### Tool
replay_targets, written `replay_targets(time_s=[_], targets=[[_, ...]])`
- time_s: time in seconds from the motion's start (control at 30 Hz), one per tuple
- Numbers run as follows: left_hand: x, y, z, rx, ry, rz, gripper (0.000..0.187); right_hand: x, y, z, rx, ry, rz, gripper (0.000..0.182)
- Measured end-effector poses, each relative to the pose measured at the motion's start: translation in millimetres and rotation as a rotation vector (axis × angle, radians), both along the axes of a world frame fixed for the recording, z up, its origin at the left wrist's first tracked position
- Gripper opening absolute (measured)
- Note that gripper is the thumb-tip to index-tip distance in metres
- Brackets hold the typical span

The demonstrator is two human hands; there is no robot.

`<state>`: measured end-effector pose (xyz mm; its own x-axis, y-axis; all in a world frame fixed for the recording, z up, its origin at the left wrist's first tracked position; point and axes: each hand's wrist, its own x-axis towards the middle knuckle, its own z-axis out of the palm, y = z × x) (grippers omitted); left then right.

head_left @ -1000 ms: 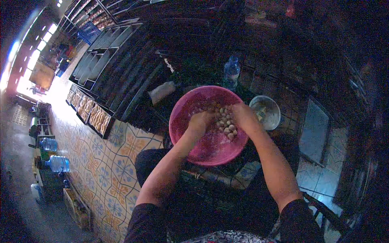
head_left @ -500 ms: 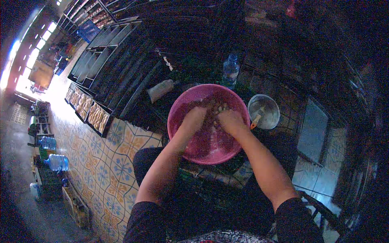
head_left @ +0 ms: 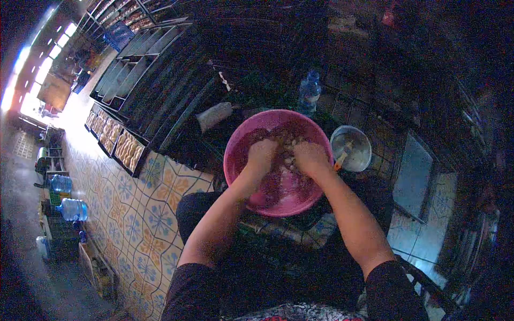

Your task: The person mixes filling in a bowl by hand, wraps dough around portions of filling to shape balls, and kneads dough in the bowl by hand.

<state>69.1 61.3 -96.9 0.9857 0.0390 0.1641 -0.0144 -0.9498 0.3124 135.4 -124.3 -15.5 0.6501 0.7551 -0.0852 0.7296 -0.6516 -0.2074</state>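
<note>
A large pink basin [head_left: 281, 206] stands in front of me, with small pale and brownish lumps [head_left: 289, 159] in its upper middle. Inside the basin, on the left, my left hand [head_left: 263, 155] is curled down against the brown mass there. My right hand [head_left: 310, 157] is curled at the right side of the same lumps. Both hands have their fingers bent and closed, and what lies in them is too dark and small to make out. White streaks mark the basin's lower inside wall.
Right of the basin sits a metal bowl [head_left: 363, 155] with an orange-handled tool [head_left: 339, 161]. A clear bottle [head_left: 309, 93] and a filled plastic bag [head_left: 214, 115] stand behind. Trays of pale shaped pieces [head_left: 128, 152] and large water jugs [head_left: 73, 209] are on the left.
My hands have shifted slightly within the basin, and more pale lumps show between them. The whole view has moved a little.
</note>
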Motion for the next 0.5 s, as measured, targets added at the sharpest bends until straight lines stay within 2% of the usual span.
replay_targets(time_s=[0.03, 0.1, 0.13, 0.2, 0.23, 0.3, 0.4, 0.43, 0.47, 0.5], targets=[[0.6, 5.8, -0.3, 0.001, 0.001, -0.002, 0.016, 0.3, -0.6, 0.4, 0.001, 0.001, -0.002, 0.02], [3.7, 16.4, 2.4, 0.009, 0.266, 0.062, 0.018, 0.4, -1.3, 2.0, 0.009, 0.019, 0.007, 0.02], [2.2, 19.3, 4.9, 0.011, 0.269, 0.058, 0.018, 1.0, -1.2, 3.6, 0.011, 0.022, 0.003, 0.02], [-0.5, 21.7, 7.9, -0.063, 0.332, 0.114, 0.021, 2.7, -0.4, 4.9, 0.034, 0.104, 0.014, 0.032], [-1.1, 19.1, 8.0, -0.06, 0.333, 0.109, 0.021, 3.6, -0.1, 3.5, 0.035, 0.105, 0.009, 0.032], [-3.5, 12.0, 7.4, -0.243, 0.04, 0.014, 0.02, 4.8, 1.1, -0.8, 0.011, 0.144, -0.028, 0.038], [14.6, 13.5, -99.6, -0.344, -0.109, 0.052, 0.021, 6.7, 0.5, -6.0, -0.009, 0.113, -0.023, 0.039], [12.3, 1.8, -72.0, -0.345, -0.111, 0.053, 0.021, 5.8, -0.3, -3.9, -0.01, 0.111, -0.022, 0.039], [6.9, -15.7, -16.8, -0.256, 0.086, 0.144, 0.021, 4.1, -1.1, 0.0, -0.017, 0.099, 0.0, 0.038], [3.9, -23.9, 11.9, -0.165, 0.282, 0.235, 0.021, 3.1, -1.4, 1.7, -0.023, 0.087, 0.021, 0.036]])
